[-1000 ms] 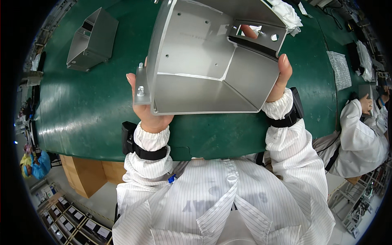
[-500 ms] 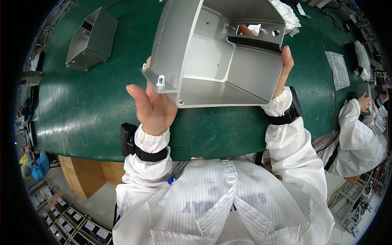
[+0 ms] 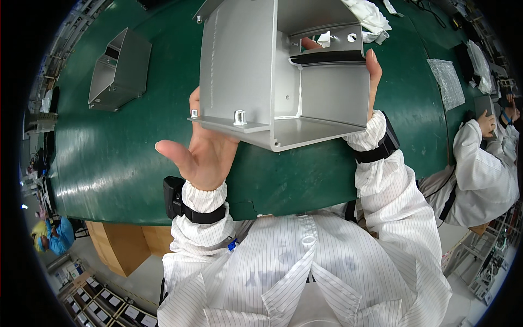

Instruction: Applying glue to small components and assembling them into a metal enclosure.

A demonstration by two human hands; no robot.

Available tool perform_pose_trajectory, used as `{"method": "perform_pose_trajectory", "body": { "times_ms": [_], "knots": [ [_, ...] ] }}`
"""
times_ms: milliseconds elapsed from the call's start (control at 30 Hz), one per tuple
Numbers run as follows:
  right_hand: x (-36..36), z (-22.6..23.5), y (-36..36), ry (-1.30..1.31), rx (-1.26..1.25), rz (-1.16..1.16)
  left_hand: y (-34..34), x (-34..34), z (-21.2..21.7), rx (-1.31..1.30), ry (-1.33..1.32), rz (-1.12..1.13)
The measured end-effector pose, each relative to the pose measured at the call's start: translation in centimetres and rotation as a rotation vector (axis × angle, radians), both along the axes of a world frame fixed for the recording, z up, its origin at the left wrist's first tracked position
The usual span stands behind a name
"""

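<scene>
A grey sheet-metal housing (image 3: 239, 71) is held up over the green table, tilted so that its open side faces me. It has small threaded studs on its lower flange, a black strip inside, and a wall with a slot and a round hole. My left hand (image 3: 210, 161) supports it from the left and below, thumb stretched out free, other fingers partly hidden behind it. On the opposite side my right hand (image 3: 373, 82) grips the edge, its thumb upright on the outside; a finger shows through the slot.
A second grey housing (image 3: 122, 71) rests on the green table (image 3: 109, 163) at the left. White crumpled wrapping (image 3: 370, 19) and bubble wrap (image 3: 447, 82) lie to the right. A co-worker's white sleeve (image 3: 479, 158) is at the far right. Below the table edge stands a cardboard box (image 3: 117, 248).
The housing has turned in my hands, so more of its left outer wall faces me and its interior shows less. My left hand has dropped slightly, its thumb reaching further left.
</scene>
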State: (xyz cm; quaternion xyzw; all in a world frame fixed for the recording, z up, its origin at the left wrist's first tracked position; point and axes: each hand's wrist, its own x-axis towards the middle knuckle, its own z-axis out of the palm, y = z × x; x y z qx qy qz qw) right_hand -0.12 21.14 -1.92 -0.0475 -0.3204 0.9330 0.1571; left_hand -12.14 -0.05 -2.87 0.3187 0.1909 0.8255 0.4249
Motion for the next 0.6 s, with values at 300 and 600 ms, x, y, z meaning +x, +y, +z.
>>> {"method": "perform_pose_trajectory", "body": {
  "times_ms": [300,600],
  "knots": [
    [0.0,-0.7,0.7,0.031,-0.046,0.045,0.0,0.1,-0.1,-0.048,0.057,0.020],
    [0.0,-0.5,0.3,0.018,-0.107,0.050,-0.4,-0.3,0.0,-0.011,0.051,0.007]
  ]
}}
